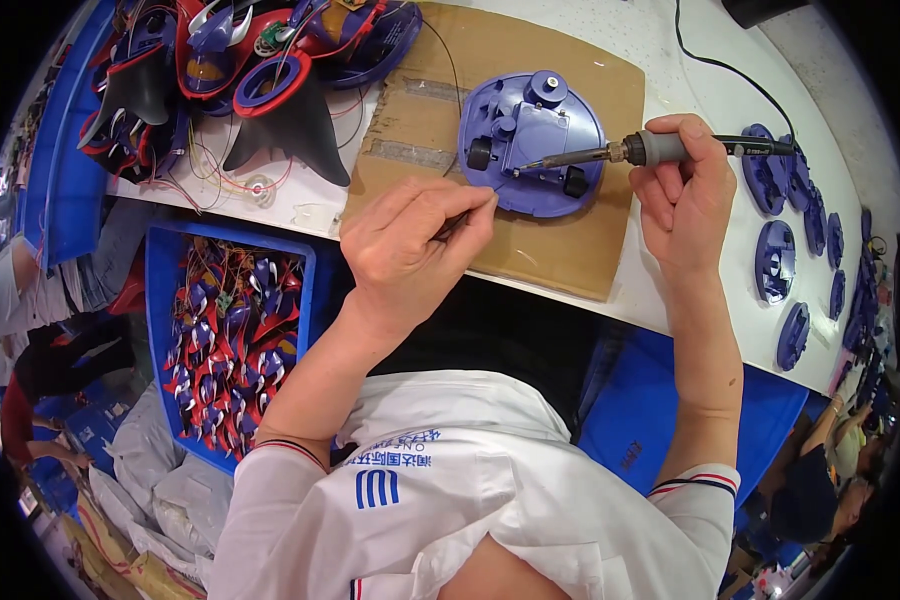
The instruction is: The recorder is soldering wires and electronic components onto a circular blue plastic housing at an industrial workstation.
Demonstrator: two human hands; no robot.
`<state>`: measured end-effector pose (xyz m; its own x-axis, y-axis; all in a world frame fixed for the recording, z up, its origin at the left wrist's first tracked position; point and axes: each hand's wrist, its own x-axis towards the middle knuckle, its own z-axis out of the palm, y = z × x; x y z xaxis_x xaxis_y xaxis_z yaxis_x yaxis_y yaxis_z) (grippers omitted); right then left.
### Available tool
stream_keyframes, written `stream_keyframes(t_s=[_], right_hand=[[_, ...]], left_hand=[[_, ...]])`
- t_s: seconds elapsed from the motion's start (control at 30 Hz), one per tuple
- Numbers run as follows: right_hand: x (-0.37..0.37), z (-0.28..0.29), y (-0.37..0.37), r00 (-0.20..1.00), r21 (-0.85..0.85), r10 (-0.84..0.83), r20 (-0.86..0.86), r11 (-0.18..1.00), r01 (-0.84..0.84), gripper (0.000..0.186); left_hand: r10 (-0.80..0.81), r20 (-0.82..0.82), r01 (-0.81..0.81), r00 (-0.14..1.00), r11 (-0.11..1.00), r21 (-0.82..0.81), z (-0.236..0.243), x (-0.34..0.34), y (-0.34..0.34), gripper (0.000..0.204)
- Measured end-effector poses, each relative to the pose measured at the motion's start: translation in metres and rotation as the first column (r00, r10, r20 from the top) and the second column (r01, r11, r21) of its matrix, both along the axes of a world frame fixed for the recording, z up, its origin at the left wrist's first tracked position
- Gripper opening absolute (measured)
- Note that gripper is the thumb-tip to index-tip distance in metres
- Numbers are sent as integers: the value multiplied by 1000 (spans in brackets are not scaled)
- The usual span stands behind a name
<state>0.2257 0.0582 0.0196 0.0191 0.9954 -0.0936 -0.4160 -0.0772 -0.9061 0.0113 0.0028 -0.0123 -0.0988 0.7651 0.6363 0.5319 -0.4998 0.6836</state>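
A purple plastic base [540, 125] with small black wheels lies on a sheet of brown cardboard [560, 262]. My right hand [688, 190] grips a soldering iron [578, 157] by its grey sleeve, and the metal tip points left, over the lower part of the base. At the base's lower left edge, my left hand [410, 235] is closed in a pinch. A thin wire seems to be between its fingertips, close to the iron's tip; its end is hard to make out. A dark lead [457, 75] curves down across the cardboard toward this hand.
Red, purple and black toy assemblies [290, 110] with loose wires crowd the table's left. A blue bin [310, 290] of similar parts stands below the edge. Several purple discs [775, 262] lie at right. The iron's black cord [735, 70] runs to the back. People are nearby.
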Motion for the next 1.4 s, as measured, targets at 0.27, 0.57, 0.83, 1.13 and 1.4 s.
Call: stream_keyframes(t_s=[0.27,0.57,0.83,1.13,1.4], right_hand=[[-2,1,0,999,-20,-28,15,999,29,30],[0,12,2,996,-18,-82,-30,996,82,29],[18,16,11,983,-12,-150,-108,989,150,27],[23,21,17,962,-55,-231,-144,973,226,27],[31,31,16,946,-59,-241,-215,970,234,26]], left_hand=[[11,-31,-12,999,1000,-8,1,-3,-1,18],[-4,-157,15,988,997,70,27,-13,1,19],[210,-418,-29,884,917,399,81,-26,136,14],[-9,-920,-291,392,947,-133,92,43,241,24],[-453,-617,66,644,836,-545,115,39,181,36]])
